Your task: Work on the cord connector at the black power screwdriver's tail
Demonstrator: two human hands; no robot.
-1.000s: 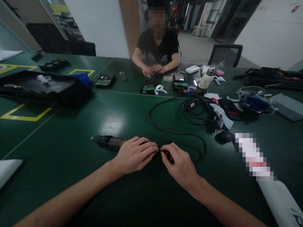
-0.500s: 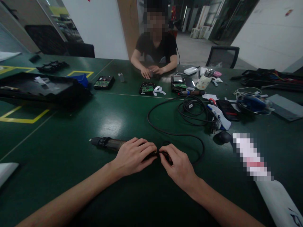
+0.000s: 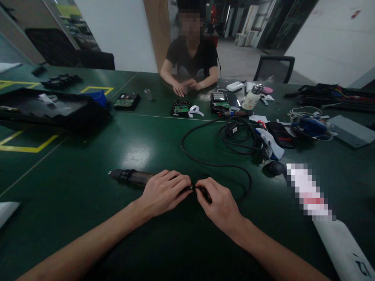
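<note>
An electric screwdriver [image 3: 137, 178] lies on the green table, its bit end pointing left. My left hand [image 3: 166, 191] is closed round the rear of its dark body, hiding most of that half. Beside it, my right hand [image 3: 218, 200] pinches the end of a black cable [image 3: 218, 165] between thumb and fingers. The cable end meets the screwdriver's rear, where a small shiny metal part shows; I cannot tell if the two are joined. From my right hand the cable curves round to a loose coil.
Across the table [image 3: 88, 210] sits a person [image 3: 191, 62] with hands together. Circuit-board units [image 3: 181, 108], a floral bottle [image 3: 252, 98] and a second screwdriver [image 3: 236, 113] lie before them. A black tray [image 3: 58, 105] stands left; a black rubber bulb [image 3: 274, 168] and white object [image 3: 342, 242] lie right.
The whole view has shifted slightly. Both my hands keep the same hold at the screwdriver's rear, with no clear change in the cable end.
</note>
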